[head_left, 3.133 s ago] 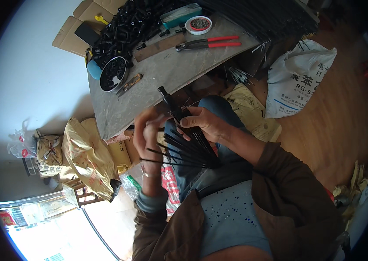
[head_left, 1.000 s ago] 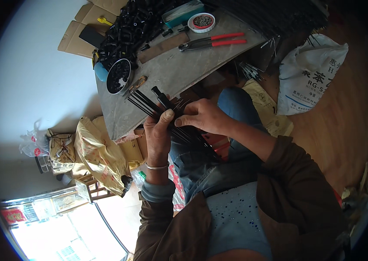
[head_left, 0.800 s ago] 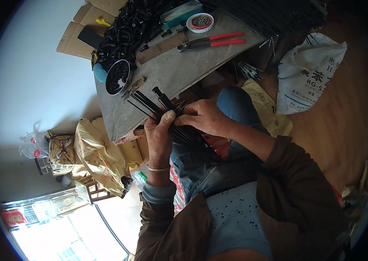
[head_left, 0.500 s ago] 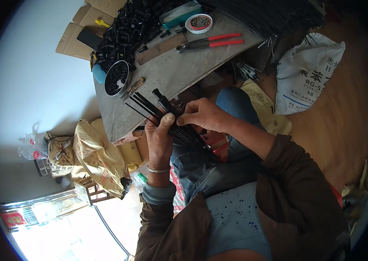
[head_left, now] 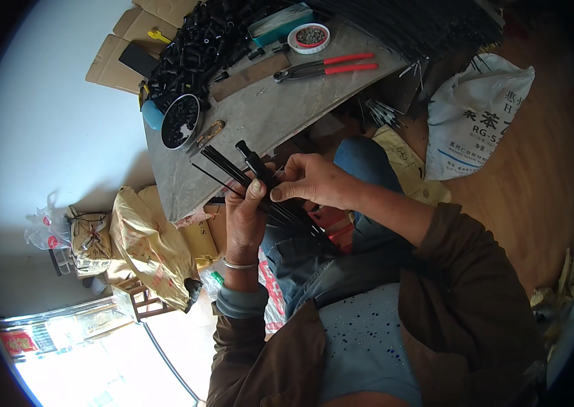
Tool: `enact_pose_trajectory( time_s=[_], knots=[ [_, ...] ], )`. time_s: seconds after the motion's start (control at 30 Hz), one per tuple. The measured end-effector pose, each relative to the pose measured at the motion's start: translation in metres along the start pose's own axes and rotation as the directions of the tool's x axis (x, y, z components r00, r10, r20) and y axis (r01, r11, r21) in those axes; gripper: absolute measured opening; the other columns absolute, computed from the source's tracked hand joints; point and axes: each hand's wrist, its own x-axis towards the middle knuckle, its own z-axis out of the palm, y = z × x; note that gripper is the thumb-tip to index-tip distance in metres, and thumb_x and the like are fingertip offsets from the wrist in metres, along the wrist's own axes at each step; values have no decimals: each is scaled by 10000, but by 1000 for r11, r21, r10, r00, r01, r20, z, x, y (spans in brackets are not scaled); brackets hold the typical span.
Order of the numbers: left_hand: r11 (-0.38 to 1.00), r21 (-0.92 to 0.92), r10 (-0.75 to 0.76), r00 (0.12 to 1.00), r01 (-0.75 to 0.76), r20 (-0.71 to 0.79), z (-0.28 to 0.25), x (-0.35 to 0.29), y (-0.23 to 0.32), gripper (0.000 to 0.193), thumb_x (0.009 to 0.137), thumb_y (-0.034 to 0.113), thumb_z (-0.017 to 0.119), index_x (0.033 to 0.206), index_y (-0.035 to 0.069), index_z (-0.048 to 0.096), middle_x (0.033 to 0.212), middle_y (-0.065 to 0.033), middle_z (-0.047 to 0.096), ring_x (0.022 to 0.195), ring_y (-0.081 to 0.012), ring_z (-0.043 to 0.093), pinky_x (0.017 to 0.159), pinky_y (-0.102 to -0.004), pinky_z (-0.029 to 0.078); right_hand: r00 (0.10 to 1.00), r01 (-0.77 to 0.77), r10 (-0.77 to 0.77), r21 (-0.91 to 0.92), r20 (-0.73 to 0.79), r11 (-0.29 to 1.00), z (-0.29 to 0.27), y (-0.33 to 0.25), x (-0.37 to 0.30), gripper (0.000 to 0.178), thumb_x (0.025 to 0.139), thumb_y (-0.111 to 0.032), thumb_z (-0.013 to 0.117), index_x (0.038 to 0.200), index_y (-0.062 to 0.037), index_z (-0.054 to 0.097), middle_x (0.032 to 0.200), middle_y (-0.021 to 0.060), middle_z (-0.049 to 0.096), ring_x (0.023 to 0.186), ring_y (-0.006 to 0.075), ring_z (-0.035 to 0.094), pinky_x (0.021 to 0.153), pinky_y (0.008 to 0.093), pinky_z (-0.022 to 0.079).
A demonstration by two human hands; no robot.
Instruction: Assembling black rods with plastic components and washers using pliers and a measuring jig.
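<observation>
My left hand is closed round a bundle of thin black rods, whose ends stick out past the fingers toward the table. One rod stands apart from the others on the left. A black tubular plastic fitting with a narrower tip lies across the bundle, under my left thumb. My right hand is closed at the fitting's lower end, with thumb and forefinger bent together. What that pinch holds is mostly hidden. The rods' lower part runs over my lap.
A grey table carries a heap of black fittings, a metal bowl, red-handled pincers, a white dish and a knife. Many black rods lie at the far right. A white sack stands beside the table.
The hands and bundle stay nearly in place, the right fingers shifting slightly against the fitting. The whole view has moved a little.
</observation>
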Motion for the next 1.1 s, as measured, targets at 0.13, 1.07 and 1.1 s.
enact_pose_trajectory(
  time_s=[0.13,1.07,1.1],
  knots=[
    [999,32,15,1000,-15,12,-2,-2,0,330,881,183,666,1134,-23,614,1004,-86,673,921,-178,635,875,-304,483,994,107,-108,-41,-15,993,6,6,-5,365,745,-317,815,788,-58,561,702,-7,567,615,69,565,497,237,501],
    [997,79,-5,999,2,35,27,-8,-3,445,1017,349,397,1176,-51,508,1051,-172,647,915,-227,637,828,-319,519,994,35,-65,313,87,949,4,1,2,367,775,-69,759,1083,-56,560,772,-28,605,663,45,529,572,193,408],
    [996,85,1,999,-4,42,28,-7,-3,450,1016,357,394,1174,-48,507,1052,-178,647,891,-231,641,815,-320,524,991,22,-67,365,112,931,2,3,4,355,774,-53,756,1068,-60,558,743,-34,583,633,44,511,547,192,396]
  ],
)
